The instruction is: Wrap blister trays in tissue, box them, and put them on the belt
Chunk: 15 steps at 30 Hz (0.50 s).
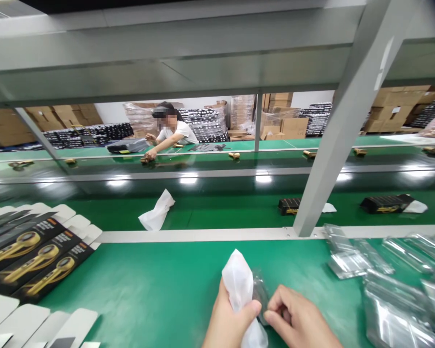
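The left hand (228, 319) pinches a white foam pouch (239, 285) between thumb and fingers; the right hand (297, 319) touches it, fingertips pressed on a small clear plastic bag (261, 292) just right of the pouch

left hand (229, 316): raised from the bench's near edge, fingers curled, thumb pressed across the front | right hand (300, 319): set just beside it, knuckles up, fingertips pinched toward the left thumb

Small white print on black product boxes (32, 261), too blurred to read, no other legible text
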Tool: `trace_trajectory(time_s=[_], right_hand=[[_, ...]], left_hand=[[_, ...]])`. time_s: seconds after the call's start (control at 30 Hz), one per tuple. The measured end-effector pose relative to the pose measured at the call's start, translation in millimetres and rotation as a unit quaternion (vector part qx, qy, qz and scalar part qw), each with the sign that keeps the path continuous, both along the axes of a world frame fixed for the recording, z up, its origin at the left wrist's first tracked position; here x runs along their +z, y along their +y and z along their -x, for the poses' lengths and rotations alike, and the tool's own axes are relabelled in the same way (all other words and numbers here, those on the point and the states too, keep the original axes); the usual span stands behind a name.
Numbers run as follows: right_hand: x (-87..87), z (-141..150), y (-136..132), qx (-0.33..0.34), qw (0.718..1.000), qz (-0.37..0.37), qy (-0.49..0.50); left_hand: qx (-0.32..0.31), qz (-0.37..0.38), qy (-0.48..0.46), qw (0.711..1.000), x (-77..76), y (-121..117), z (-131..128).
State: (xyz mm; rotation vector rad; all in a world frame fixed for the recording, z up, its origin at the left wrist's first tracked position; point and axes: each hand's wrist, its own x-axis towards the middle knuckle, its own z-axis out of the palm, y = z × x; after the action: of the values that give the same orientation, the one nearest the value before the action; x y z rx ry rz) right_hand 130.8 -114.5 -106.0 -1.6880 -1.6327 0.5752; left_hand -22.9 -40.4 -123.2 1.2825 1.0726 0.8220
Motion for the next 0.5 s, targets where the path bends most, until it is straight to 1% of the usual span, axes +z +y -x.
trace_trajectory(time_s=[0.1, 0.17, 0.23, 0.33, 0.43, 0.5], right_hand=[[4.2, -6.1, 0.4, -0.006, 0.992, 0.058, 0.108], [9.8, -15.0, -0.6, -0.015, 0.988, 0.07, 0.137], [14.2, -26.5, -2.8, -0.036, 0.992, 0.049, 0.115], [14.7, -43.6, -6.9, -0.068, 0.997, -0.014, 0.031], [9.4, -53.7, -9.4, -0.106, 0.992, -0.058, -0.041], [6.8, -55.0, -10.1, -0.111, 0.99, -0.058, -0.068]], left_hand=[[0.01, 0.031, -0.049, 0.998, -1.5, 0.2, -1.0], [0.016, 0.054, -0.081, 0.995, -0.5, -0.4, -5.1], [0.043, 0.048, -0.066, 0.996, 2.8, -0.1, -9.7], [0.118, 0.034, -0.013, 0.992, 13.1, 4.9, -10.2], [0.191, 0.065, -0.016, 0.979, 29.5, 15.6, 1.9], [0.214, 0.078, -0.036, 0.973, 41.2, 21.9, 12.7]])
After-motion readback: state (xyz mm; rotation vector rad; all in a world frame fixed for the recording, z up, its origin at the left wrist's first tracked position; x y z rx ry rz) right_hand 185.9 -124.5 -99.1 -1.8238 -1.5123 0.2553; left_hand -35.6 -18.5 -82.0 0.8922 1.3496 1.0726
